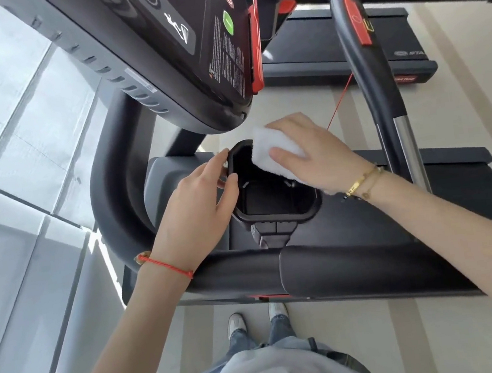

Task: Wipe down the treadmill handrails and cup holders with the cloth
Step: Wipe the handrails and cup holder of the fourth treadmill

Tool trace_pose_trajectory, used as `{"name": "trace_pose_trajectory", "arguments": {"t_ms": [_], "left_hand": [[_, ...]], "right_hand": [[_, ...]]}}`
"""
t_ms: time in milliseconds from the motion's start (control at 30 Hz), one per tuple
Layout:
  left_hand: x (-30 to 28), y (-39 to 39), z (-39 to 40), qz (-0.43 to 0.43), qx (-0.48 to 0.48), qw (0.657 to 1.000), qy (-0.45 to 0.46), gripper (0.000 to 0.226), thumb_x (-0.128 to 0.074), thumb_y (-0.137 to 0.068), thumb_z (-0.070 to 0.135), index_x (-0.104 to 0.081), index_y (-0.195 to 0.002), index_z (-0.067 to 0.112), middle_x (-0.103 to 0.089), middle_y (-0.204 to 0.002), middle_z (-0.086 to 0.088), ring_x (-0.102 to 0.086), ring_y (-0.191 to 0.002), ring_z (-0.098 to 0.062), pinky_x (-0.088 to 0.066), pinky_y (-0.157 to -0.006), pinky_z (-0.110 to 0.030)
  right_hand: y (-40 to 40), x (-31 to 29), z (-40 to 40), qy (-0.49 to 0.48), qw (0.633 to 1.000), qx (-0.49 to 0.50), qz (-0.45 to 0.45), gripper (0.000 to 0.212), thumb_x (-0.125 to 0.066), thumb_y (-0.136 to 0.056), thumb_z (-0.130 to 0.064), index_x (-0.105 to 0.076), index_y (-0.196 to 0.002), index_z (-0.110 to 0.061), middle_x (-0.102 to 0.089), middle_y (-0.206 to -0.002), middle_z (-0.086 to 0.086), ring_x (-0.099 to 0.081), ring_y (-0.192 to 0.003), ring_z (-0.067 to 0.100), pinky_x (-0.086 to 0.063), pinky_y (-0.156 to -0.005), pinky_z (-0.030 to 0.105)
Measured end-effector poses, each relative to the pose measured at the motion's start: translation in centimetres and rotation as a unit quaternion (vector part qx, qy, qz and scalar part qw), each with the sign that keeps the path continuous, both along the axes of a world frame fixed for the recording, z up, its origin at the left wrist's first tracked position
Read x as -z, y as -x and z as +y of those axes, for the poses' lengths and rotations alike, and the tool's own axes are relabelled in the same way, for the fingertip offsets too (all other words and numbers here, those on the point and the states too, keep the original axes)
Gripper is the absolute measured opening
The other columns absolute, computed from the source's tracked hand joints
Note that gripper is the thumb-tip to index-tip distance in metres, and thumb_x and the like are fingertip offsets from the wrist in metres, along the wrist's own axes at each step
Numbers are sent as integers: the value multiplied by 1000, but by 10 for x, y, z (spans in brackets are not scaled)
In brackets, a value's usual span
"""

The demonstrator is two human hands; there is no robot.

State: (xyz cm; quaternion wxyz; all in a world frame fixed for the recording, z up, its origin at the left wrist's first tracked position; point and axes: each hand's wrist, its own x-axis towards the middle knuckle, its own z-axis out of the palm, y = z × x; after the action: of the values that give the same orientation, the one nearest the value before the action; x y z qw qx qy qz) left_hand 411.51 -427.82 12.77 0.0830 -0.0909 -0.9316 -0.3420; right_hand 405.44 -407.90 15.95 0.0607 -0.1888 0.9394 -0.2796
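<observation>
Wiping the cup holder [273, 195] looks like the step in hand: white cloth [278, 154] pressed flat against the far right part of the black rim, partly draped over the edge toward the dark well. Right hand [315, 159] spread over the cloth, fingers extended and pinning it down rather than bunching it, thumb along the cloth's near edge. Left hand [200, 204] curled loosely around the left rim of the holder, fingertips hooked on the lip, apparently steadying it; nothing else held. Cup holder seated between the curved left handrail [110, 203] and the console [179, 58] above it, with the padded front bar [341, 267] just below. Next move, judged from this: pushing the cloth down inside the well and sweeping round its walls and floor, keeping the left grip firm so the holder stays put. Handrails likely yet to come, though no telling from this view which are done. Thin red safety cord [340, 103] hanging near the right hand, worth avoiding on the sweep.
</observation>
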Motion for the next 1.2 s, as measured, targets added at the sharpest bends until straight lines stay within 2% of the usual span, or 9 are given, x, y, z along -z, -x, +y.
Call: {"name": "trace_pose_trajectory", "arguments": {"t_ms": [167,300,400,533,633,700,867,967,1200], "left_hand": [[1,0,0,12,-3,1000,2,28,-47,-97,31,-56,-122,23,-63,-93,10,-60,-83,-5,-53,-75,-33],[3,0,-1,2,-18,1000,10,42,-47,-97,34,-51,-137,23,-67,-105,8,-62,-93,-4,-47,-81,-22],[0,-2,0,-4,-16,1000,11,43,-47,-97,33,-50,-138,22,-67,-105,7,-63,-93,-8,-53,-82,-28],[-2,-2,0,-11,-14,1000,6,40,-46,-97,33,-51,-136,22,-67,-104,5,-64,-93,-10,-54,-82,-34],[-3,-3,0,-11,-12,1000,2,29,-44,-96,35,-57,-119,24,-65,-96,9,-62,-88,-8,-54,-76,-35],[-3,-3,0,-13,-14,1000,2,36,-44,-96,36,-55,-128,24,-66,-100,8,-63,-91,-8,-53,-78,-32],[-3,-4,1,-9,-13,1000,6,45,-46,-97,33,-48,-141,21,-67,-107,7,-62,-96,-5,-50,-81,-25],[-4,-4,1,-12,-9,1000,4,46,-45,-98,34,-47,-142,20,-67,-107,6,-62,-95,-8,-51,-81,-27],[-2,-3,0,-11,0,1000,5,45,-46,-99,30,-47,-142,17,-66,-101,4,-61,-90,-11,-49,-79,-29]], "right_hand": [[19,3,-20,-69,986,-134,66,41,-53,-95,-30,-49,-135,-30,-48,-134,-10,-50,-118,18,-42,-86,34],[6,10,16,-12,994,-97,48,46,-55,-96,-30,-44,-140,-29,-44,-133,-10,-48,-114,11,-35,-82,22],[-2,10,36,3,997,-68,27,45,-50,-97,-37,-43,-139,-24,-42,-129,-10,-49,-105,9,-34,-75,11],[17,3,-2,-51,990,-129,38,42,-51,-98,-33,-46,-138,-23,-46,-132,-4,-47,-113,20,-41,-91,33],[23,4,-24,-79,982,-158,66,38,-50,-96,-34,-48,-134,-29,-47,-132,-8,-47,-113,19,-41,-83,35],[17,7,-16,-66,986,-138,69,40,-52,-96,-34,-47,-136,-32,-46,-132,-10,-47,-113,18,-39,-80,32],[-22,13,14,-2,999,2,45,48,-51,-97,-28,-38,-142,-20,-37,-133,0,-44,-118,22,-32,-96,25],[-52,19,14,53,994,96,-8,54,-43,-99,-37,-25,-148,-21,-25,-125,-7,-41,-108,11,-27,-88,13],[-14,6,0,17,994,103,-36,43,-43,-102,-31,-36,-142,-15,-36,-135,6,-47,-117,26,-32,-89,25]]}}
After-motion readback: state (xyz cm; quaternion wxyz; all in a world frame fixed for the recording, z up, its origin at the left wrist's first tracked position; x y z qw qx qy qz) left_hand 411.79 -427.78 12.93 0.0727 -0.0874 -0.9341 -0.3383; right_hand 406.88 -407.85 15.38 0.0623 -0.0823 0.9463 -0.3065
